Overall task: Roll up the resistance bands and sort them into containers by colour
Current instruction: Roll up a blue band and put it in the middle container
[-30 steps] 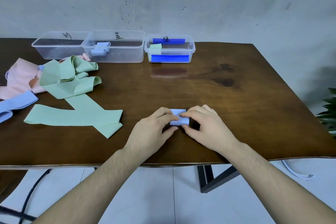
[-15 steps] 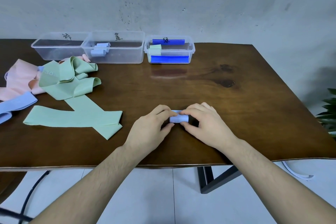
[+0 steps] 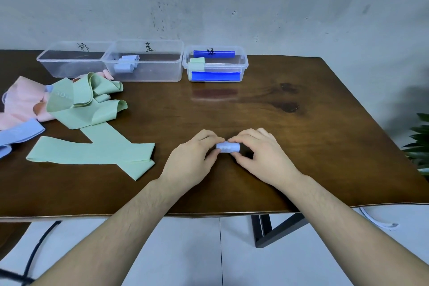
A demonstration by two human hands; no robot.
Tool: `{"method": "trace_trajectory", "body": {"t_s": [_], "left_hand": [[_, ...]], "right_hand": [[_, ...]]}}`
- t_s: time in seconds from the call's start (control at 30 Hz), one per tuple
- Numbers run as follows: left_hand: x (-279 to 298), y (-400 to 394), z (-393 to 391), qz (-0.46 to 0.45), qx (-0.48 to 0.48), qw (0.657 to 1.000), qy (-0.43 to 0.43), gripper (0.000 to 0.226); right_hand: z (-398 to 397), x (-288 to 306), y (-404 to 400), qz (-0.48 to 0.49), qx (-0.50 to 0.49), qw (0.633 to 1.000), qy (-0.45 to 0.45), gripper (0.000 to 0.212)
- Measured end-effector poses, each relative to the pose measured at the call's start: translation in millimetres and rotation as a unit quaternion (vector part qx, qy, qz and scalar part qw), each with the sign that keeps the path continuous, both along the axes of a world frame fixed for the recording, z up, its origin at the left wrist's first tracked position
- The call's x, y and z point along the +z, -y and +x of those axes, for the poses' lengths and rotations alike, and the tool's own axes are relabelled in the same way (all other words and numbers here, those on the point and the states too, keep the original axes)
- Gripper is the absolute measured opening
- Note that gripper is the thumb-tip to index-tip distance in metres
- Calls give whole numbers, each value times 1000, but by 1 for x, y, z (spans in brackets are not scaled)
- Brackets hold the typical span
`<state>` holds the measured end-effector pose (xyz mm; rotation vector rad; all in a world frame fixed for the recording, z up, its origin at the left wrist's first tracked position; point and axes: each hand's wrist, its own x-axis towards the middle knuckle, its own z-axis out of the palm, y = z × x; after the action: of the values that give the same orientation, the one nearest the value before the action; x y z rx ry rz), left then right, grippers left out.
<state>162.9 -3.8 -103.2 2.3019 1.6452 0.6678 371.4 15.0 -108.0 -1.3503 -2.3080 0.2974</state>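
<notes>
A light blue band roll lies on the dark wooden table near its front edge. My left hand pinches its left end and my right hand pinches its right end. At the back stand three clear containers: the left one holds nothing I can see, the middle one holds light blue rolls, the right one holds a green roll. Loose green bands, pink bands and a blue band lie at the left.
The right container has dark blue clips on its sides. A plant stands off the table's right edge. Below the front edge are a black table leg, a dark cable and a white strip on the tiled floor.
The flat tail of the light blue band has been wound in, leaving a tight roll between my fingers. Both hands have stayed in the same place.
</notes>
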Motion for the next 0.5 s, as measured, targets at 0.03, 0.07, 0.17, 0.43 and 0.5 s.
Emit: {"method": "trace_trajectory", "body": {"t_s": [0.03, 0.07, 0.17, 0.43, 0.5], "left_hand": [[0, 1, 0, 11, -3, 1000, 3, 30], [0, 2, 1, 21, -7, 1000, -1, 29], [0, 1, 2, 23, -12, 999, -25, 30], [-3, -12, 0, 16, -11, 999, -44, 36], [-4, -15, 0, 18, -13, 999, -47, 38]], "right_hand": [[0, 0, -1, -3, -2, 1000, -1, 29], [0, -1, -2, -6, -3, 1000, 0, 29], [-1, -1, -5, -9, -5, 1000, 13, 32], [-2, 0, -7, 28, -14, 999, 27, 33], [-2, -1, -8, 26, -13, 999, 31, 30]]}}
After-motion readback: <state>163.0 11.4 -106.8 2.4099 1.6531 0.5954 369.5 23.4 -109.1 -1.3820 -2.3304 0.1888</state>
